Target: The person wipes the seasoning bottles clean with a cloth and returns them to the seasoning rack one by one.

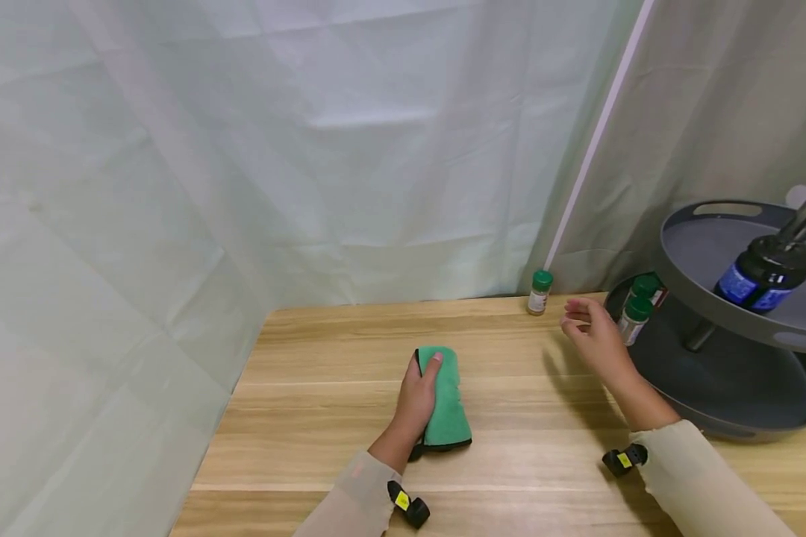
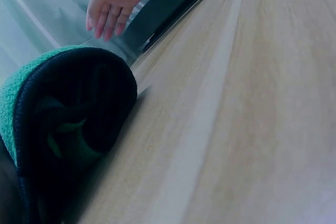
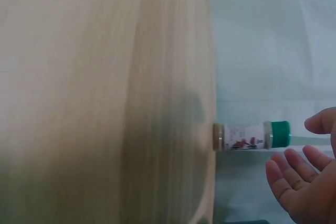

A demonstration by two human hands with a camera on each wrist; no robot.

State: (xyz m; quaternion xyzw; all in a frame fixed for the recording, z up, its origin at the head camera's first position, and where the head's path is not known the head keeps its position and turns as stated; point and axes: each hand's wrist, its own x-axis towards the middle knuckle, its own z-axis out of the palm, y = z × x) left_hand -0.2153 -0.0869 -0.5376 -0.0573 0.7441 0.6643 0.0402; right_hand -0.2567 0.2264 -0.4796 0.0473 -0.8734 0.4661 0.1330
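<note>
My left hand (image 1: pixel 418 395) grips a folded green cloth (image 1: pixel 448 403) with black edging, thumb on top, low over the wooden table. In the left wrist view the rolled end of the cloth (image 2: pixel 58 124) is close up. My right hand (image 1: pixel 594 335) hovers in the air with fingers loosely bent and nothing in them. Just left of it, a spice jar (image 1: pixel 539 293) with a green lid stands upright near the table's back edge. The right wrist view has this jar (image 3: pixel 247 136) close to the fingertips, apart from them.
At the right stands a grey two-tier round tray (image 1: pixel 685 298). Its lower tier holds two more green-lidded jars (image 1: pixel 635 317); a dark bottle with a blue label (image 1: pixel 755 280) is on the upper tier. A pale curtain (image 1: pixel 389 149) hangs behind the table.
</note>
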